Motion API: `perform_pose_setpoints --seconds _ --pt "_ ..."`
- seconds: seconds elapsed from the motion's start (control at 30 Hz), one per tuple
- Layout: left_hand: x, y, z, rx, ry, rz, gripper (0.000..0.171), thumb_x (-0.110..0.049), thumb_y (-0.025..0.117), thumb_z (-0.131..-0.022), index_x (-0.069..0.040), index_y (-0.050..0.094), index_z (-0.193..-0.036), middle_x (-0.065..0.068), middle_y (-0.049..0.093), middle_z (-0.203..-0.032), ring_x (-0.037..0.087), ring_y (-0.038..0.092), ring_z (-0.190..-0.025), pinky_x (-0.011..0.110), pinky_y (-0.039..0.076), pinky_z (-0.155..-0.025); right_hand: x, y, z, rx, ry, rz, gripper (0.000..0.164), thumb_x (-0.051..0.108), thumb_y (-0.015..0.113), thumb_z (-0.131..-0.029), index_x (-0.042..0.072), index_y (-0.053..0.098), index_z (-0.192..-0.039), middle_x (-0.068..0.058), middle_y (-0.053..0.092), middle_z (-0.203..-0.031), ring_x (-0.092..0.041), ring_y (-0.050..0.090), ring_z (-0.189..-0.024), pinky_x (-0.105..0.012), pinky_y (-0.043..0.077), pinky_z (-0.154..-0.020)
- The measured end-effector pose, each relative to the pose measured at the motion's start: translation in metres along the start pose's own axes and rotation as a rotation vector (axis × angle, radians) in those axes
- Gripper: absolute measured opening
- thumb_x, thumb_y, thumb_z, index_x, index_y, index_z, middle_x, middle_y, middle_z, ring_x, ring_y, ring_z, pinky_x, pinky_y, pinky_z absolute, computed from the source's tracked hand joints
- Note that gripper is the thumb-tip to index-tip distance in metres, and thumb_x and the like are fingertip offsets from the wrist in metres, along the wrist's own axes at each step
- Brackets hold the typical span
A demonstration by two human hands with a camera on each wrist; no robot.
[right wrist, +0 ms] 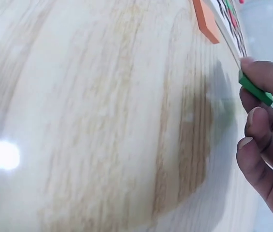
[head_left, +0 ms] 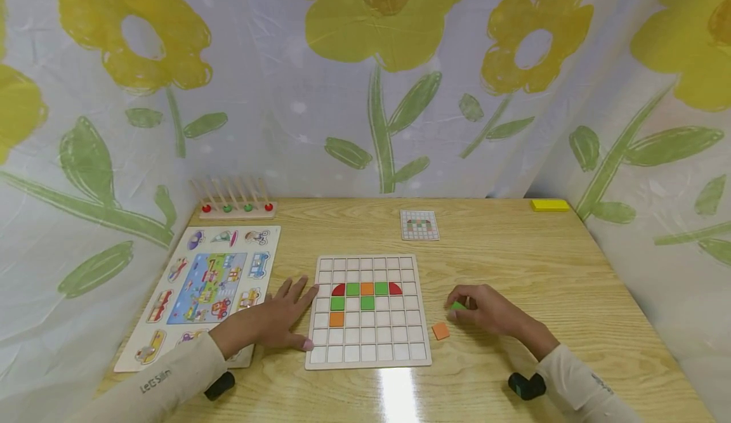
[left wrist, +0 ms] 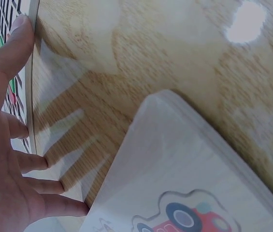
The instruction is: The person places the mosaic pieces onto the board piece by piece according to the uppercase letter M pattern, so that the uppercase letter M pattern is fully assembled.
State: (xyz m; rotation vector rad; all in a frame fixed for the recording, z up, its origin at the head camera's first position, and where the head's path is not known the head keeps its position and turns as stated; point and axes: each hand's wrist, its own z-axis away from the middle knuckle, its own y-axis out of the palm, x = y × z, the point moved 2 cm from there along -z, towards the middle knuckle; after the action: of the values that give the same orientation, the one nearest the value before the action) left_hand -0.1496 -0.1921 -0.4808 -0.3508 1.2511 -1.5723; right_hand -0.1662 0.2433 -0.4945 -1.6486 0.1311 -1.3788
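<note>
Green tile [head_left: 457,306] is pinched between the thumb and fingertips of the right hand [head_left: 488,310], held just above the wooden table [head_left: 571,296] to the right of the grid board [head_left: 368,353]; the right wrist view confirms the grip, with the tile's edge showing between the curled fingers [right wrist: 264,79]. An orange tile [head_left: 440,331] lies flat on the table just beside that hand, between it and the board's right edge, touching neither. The grid board sits at the centre of the table and carries a partial pattern: two red quarter-round pieces at the ends of a row with green and orange squares between them, two green squares in the row below, and one orange square lower on the left side. The left hand [head_left: 273,321] lies flat with fingers spread and straight, palm down on the table, its thumb and fingertips against the board's left edge; it holds nothing. The heel of this hand lies by the corner of a vehicle peg puzzle [head_left: 171,309], which lies to the left of the board. A small pattern card [head_left: 419,225] lies beyond the board, well apart from both hands. A wooden rod rack [head_left: 237,206] with red and green beads stands at the far left, and a yellow block [head_left: 550,205] rests at the far right corner.
</note>
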Motion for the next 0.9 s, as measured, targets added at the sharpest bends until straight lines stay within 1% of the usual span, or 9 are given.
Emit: perform_pose_setpoints --seconds 0.17,0.3,0.6,0.9 --pt "0.001 0.001 -0.001 -0.002 -0.004 -0.004 0.112 -0.069 0.066 -0.083 -0.009 0.014 -0.162 0.027 0.004 -0.166 0.055 0.007 -0.150 0.078 0.023 -0.107 0.001 -0.001 -0.003 -0.007 -0.003 -0.009 0.013 0.027 0.069 -0.096 0.019 0.071 -0.106 0.008 0.063 -0.084 -0.004 0.050 -0.064 -0.023 0.048 -0.061" --pt "-0.001 0.001 -0.001 -0.008 -0.005 -0.004 0.112 -0.068 0.067 -0.083 -0.008 0.015 -0.162 0.027 0.006 -0.166 0.056 0.008 -0.150 0.078 0.023 -0.107 0.002 0.000 -0.004 -0.006 0.007 -0.004 0.013 0.030 0.070 -0.095 0.020 0.072 -0.104 0.008 0.061 -0.083 -0.004 0.048 -0.064 -0.022 0.046 -0.060" --pt "-0.002 0.000 0.000 0.002 -0.008 -0.004 0.112 -0.068 0.067 -0.083 -0.009 0.014 -0.162 0.027 0.005 -0.166 0.056 0.008 -0.150 0.078 0.023 -0.107 0.007 -0.001 -0.006 0.007 0.005 -0.004 0.020 0.026 0.075 -0.091 0.012 0.073 -0.106 0.006 0.061 -0.083 -0.003 0.048 -0.063 -0.021 0.045 -0.059" --pt "-0.001 0.000 0.000 0.009 -0.016 -0.008 0.112 -0.068 0.066 -0.083 -0.010 0.013 -0.163 0.026 0.005 -0.167 0.055 0.007 -0.150 0.077 0.023 -0.108 0.012 0.001 -0.012 0.022 0.016 -0.003 0.026 0.028 0.077 -0.089 0.012 0.073 -0.109 0.007 0.064 -0.088 -0.003 0.050 -0.065 -0.021 0.045 -0.060"
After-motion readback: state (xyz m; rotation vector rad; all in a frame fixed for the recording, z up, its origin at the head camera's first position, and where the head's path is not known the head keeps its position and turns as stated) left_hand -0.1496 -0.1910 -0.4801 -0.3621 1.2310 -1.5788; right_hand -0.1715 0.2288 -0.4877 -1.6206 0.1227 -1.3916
